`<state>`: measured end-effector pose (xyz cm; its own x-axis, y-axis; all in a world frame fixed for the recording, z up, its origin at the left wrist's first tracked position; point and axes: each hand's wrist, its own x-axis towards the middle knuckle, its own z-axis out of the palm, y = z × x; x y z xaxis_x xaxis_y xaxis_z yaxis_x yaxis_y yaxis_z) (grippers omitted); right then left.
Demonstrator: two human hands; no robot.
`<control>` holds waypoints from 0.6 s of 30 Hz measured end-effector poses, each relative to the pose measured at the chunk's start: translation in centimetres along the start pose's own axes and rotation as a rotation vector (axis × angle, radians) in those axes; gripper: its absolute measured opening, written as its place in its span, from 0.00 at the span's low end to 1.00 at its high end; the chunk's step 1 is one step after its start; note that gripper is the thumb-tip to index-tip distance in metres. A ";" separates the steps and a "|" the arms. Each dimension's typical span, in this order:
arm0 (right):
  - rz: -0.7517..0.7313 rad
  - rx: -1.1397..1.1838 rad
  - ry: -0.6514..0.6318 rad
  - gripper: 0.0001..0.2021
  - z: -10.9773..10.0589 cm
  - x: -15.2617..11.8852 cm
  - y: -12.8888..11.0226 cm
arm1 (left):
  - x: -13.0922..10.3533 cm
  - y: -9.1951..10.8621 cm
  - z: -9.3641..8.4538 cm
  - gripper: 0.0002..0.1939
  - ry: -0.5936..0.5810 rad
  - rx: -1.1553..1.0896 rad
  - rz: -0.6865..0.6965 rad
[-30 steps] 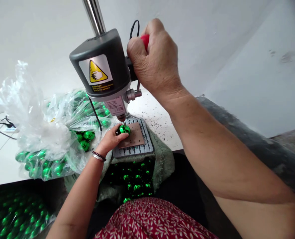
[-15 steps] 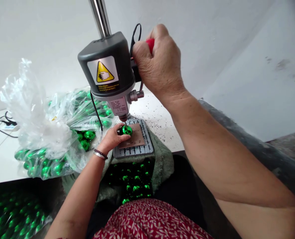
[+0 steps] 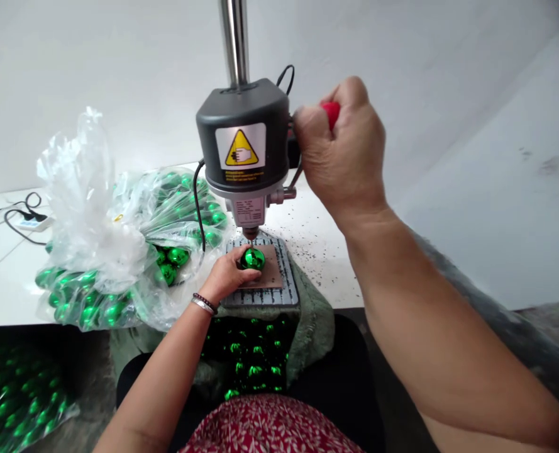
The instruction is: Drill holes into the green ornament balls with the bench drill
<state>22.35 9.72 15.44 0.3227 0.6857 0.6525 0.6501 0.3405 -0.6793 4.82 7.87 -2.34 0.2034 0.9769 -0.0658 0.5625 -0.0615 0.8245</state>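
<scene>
A grey and black bench drill press (image 3: 244,141) stands in the middle, carrying a yellow hand-warning sticker. Its bit points straight down at a shiny green ball ornament (image 3: 253,259); whether the tip has entered the ball I cannot tell. My left hand (image 3: 232,272) grips the ornament from the left, thumb in front and fingers behind, over a brown board (image 3: 272,277) on the slotted metal base (image 3: 292,296). Up at the right, my right hand (image 3: 348,151) is wrapped round the drill press lever (image 3: 331,114), whose red end shows between the fingers.
Clear plastic bags (image 3: 90,233) full of green balls lie on the white table (image 3: 5,270) to the left. Dark shavings litter the tabletop right of the base. More green balls (image 3: 255,358) sit in a sack by my lap. A power strip (image 3: 34,220) with cords lies far left.
My view has shifted, so the drill press and both hands appear farther right and lower. Both hands keep their grips on the ornament and the lever.
</scene>
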 end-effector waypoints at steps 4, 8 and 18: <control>-0.096 0.031 0.046 0.10 -0.5 -1.6 0.4 | 0.1 -0.4 0.2 0.34 0.006 -0.005 0.031; -0.179 0.028 0.112 0.10 -0.9 -3.5 0.7 | 0.3 -1.0 0.6 0.33 0.008 0.019 0.053; -0.201 -0.076 0.203 0.08 -1.1 -6.0 1.1 | 0.3 -1.6 1.0 0.36 0.044 0.039 0.068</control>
<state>21.87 5.29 11.13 0.3079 0.4639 0.8307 0.7622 0.4023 -0.5072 4.79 8.08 -4.26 0.2069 0.9783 0.0149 0.5799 -0.1349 0.8035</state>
